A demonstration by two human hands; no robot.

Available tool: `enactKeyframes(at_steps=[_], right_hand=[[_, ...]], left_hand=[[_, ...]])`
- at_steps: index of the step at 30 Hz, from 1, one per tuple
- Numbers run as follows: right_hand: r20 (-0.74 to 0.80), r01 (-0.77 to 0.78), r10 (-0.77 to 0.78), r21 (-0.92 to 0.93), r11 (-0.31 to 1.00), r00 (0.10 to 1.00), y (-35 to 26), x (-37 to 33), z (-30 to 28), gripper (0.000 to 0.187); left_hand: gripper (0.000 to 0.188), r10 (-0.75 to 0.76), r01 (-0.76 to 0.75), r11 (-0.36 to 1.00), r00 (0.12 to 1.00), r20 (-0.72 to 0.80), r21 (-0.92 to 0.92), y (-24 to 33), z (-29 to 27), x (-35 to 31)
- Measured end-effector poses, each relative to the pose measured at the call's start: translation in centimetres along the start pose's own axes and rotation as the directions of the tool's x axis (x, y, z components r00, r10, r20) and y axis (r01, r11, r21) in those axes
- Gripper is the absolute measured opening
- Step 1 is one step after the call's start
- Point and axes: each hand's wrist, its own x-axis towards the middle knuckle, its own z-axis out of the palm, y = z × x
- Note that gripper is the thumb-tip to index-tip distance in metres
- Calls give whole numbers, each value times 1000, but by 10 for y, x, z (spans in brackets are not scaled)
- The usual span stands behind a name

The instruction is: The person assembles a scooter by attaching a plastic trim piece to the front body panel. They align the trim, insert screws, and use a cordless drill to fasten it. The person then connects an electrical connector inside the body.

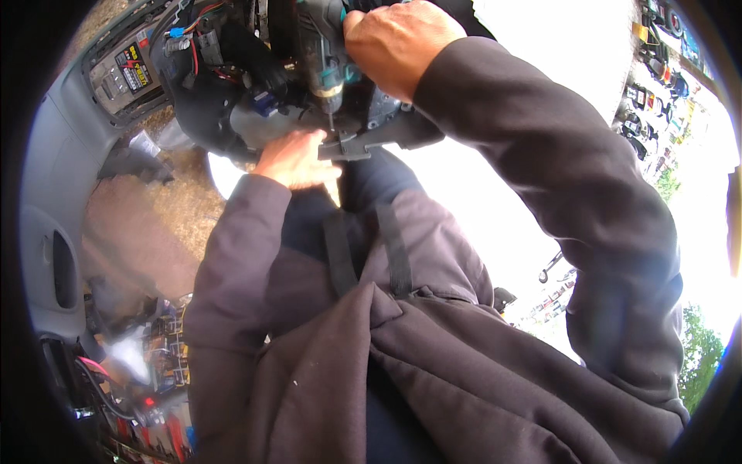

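Observation:
My right hand (406,42) is closed around the handle of a teal and grey power drill (323,58) at the top centre. The drill points down, and its thin bit reaches toward a dark plastic bracket (352,147). Just left of the bit, my left hand (295,160) pinches the bracket's near end with its fingers. Whether the tip of the bit touches the bracket, I cannot tell. Behind the bracket lies a black housing (224,116) with loose wires (205,50) above it.
A grey vehicle panel (66,147) curves along the left side, with a battery-like box with a black label (127,73) set in its upper part. Several tools and parts lie at lower left. Several vehicles (657,69) stand in the bright background at upper right.

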Motion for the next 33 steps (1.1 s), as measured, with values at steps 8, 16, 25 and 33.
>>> enactKeyframes(at_steps=[8, 16, 25, 33], right_hand=[[-321, -12, 46, 106, 994, 946, 12, -56, -5, 14], [-406, 46, 202, 523, 851, 891, 63, -142, 52, 40], [-54, -92, 296, 884, 459, 954, 93, -207, 119, 40], [88, -179, 315, 945, 273, 945, 70, -274, 168, 45]], left_hand=[[38, 90, 35, 917, 953, -291, 398, -7, 35, -4], [49, 294, 7, 907, 708, -642, 422, 25, 61, -12], [35, 266, 88, 919, 586, -766, 386, 41, 92, -5], [32, 315, 147, 890, 485, -816, 431, 37, 111, -4]])
